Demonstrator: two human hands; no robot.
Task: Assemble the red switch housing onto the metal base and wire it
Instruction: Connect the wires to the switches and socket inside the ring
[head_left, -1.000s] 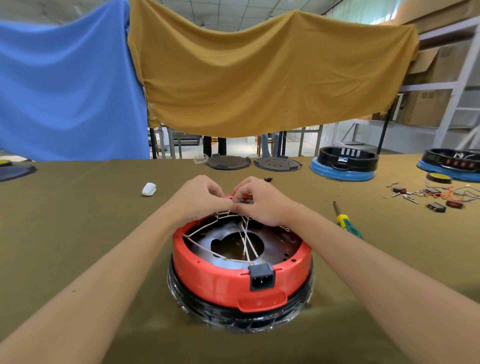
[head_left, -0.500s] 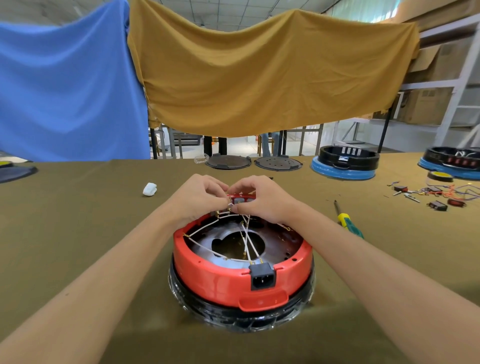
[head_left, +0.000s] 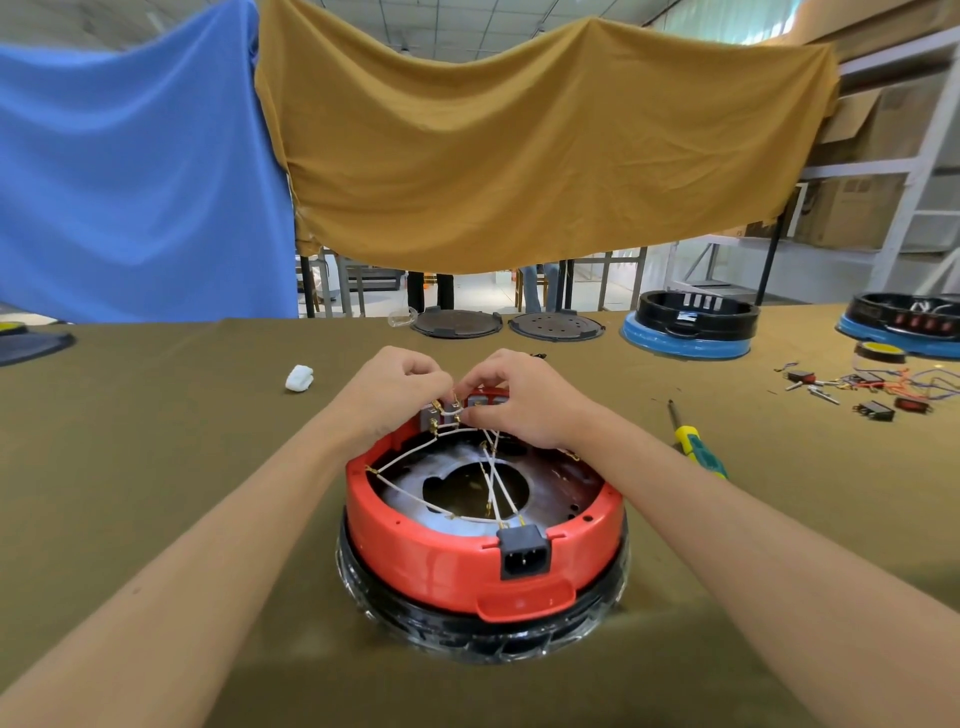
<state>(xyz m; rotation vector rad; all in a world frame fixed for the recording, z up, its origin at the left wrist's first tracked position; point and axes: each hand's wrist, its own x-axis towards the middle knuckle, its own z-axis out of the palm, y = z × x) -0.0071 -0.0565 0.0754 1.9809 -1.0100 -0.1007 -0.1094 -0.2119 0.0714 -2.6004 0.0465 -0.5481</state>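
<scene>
The table (head_left: 156, 467) is carrying the job square in front of the person, probably so both forearms can reach over it evenly. The red housing (head_left: 426, 556) is sitting near the table's front edge on a black ring (head_left: 467, 621), open side up, which is leaving the metal base (head_left: 415, 501) and its wiring exposed from above. Being round, it has no long axis across the table; its axis is running upright, and its black socket (head_left: 523, 556) is facing the person, putting the switch side at the far rim.

The left hand (head_left: 387, 397) is curling over that far rim, fingertips pinching what looks like a brass terminal on a wire (head_left: 410, 460). The right hand (head_left: 524, 400) is meeting it from the other side, fingers bent and pinching at the same spot; exactly what it is gripping is too small to tell. Working as a pair there likely lets one hand steady while the other pushes.

White wires are fanning from the far rim toward the socket. A screwdriver (head_left: 698, 449) is lying to the right, within reach, pointing away.
</scene>
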